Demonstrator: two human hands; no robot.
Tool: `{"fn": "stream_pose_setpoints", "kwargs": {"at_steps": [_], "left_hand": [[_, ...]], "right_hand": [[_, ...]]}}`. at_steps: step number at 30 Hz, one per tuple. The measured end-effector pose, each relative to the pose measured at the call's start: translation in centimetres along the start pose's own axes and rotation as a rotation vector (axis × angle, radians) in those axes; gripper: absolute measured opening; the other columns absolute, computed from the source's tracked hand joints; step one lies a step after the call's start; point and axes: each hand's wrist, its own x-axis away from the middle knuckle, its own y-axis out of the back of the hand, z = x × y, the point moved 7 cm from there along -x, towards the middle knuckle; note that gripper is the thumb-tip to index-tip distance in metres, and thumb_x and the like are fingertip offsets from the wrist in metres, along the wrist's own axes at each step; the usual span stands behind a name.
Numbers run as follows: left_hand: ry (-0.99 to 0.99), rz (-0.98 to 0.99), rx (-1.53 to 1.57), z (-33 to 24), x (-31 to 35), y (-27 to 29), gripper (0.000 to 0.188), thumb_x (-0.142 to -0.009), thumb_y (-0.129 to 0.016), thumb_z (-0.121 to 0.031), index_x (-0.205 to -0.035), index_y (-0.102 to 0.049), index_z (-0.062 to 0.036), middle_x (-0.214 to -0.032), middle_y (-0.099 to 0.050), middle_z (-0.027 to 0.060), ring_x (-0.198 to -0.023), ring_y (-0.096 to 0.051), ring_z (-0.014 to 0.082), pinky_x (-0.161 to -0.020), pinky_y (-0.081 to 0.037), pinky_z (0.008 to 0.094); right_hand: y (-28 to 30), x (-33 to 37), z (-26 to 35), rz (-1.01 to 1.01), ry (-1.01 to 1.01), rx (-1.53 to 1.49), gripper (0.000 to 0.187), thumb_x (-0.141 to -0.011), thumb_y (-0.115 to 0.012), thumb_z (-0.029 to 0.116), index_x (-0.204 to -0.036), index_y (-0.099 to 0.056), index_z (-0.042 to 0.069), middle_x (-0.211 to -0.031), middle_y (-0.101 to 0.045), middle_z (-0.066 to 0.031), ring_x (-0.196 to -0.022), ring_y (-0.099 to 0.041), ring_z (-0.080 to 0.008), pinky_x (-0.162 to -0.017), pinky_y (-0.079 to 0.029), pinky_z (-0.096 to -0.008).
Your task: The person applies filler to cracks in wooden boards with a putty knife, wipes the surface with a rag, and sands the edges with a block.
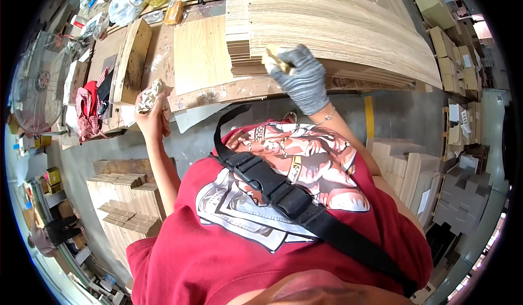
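My bare left hand (150, 121) is closed around a crumpled white cloth with dark marks (152, 97), just off the table's front edge. My right hand (303, 82) wears a grey knitted glove and pinches a pale yellow wad (272, 59), perhaps a rag or sponge. It hovers by the front left corner of a stack of wood-grain boards (327, 24). Whether the wad touches the top board I cannot tell. Left of the stack, a single light board (201, 54) lies flat on the workbench (218, 93).
A wooden block (132, 59) stands on the bench's left part, near a red checked cloth (90, 106). Bottles, bags and an orange packet (174, 11) crowd the back. A large fan (41, 81) stands far left. Board stacks (122, 196) rise from the floor; cartons (449, 49) line the right.
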Motion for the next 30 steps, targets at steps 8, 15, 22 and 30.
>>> {"fn": "stream_pose_setpoints", "kwargs": {"at_steps": [8, 15, 22, 30], "left_hand": [[-0.075, 0.166, -0.001, 2.0, -1.4, -0.9, 0.031, -0.088, -0.062, 0.002, -0.119, -0.059, -0.0008, -0.102, -0.065, 0.0039, -0.088, -0.059, 0.0089, -0.079, -0.048, 0.0230], [-0.114, 0.195, -0.036, -0.4, -1.9, -1.7, 0.030, -0.091, -0.057, 0.003, -0.121, -0.060, 0.0007, -0.104, -0.067, 0.0068, -0.093, -0.062, 0.0113, -0.084, -0.049, 0.0250], [-0.181, 0.233, -0.043, -1.6, -2.8, -5.4, 0.031, -0.089, -0.058, 0.004, -0.119, -0.060, 0.0051, -0.118, -0.065, 0.0106, -0.102, -0.062, 0.0152, -0.090, -0.048, 0.0273], [-0.299, 0.241, -0.047, -5.7, -0.9, -7.3, 0.036, -0.088, -0.057, 0.006, -0.124, -0.058, 0.0071, -0.126, -0.061, 0.0146, -0.113, -0.060, 0.0197, -0.098, -0.046, 0.0314]], "right_hand": [[-0.8, 0.3, -0.5, -0.019, 0.029, 0.018, 0.024, -0.076, -0.078, 0.023, -0.092, -0.067, 0.010, -0.082, -0.059, -0.0067, -0.071, -0.062, -0.0218, -0.063, -0.053, -0.0339], [9.7, 3.3, -4.9, -0.225, -0.070, 0.258, 0.023, -0.075, -0.080, 0.019, -0.092, -0.068, 0.010, -0.084, -0.063, -0.0038, -0.073, -0.062, -0.0158, -0.069, -0.054, -0.0285], [8.3, 2.4, -4.2, -0.266, -0.025, 0.136, 0.027, -0.075, -0.081, 0.024, -0.092, -0.068, 0.007, -0.079, -0.061, -0.0051, -0.069, -0.061, -0.0166, -0.064, -0.052, -0.0301], [19.5, 5.3, -12.9, -0.485, -0.369, -0.011, 0.026, -0.079, -0.080, 0.026, -0.091, -0.068, 0.006, -0.081, -0.062, -0.0059, -0.076, -0.063, -0.0161, -0.069, -0.055, -0.0280]]}}
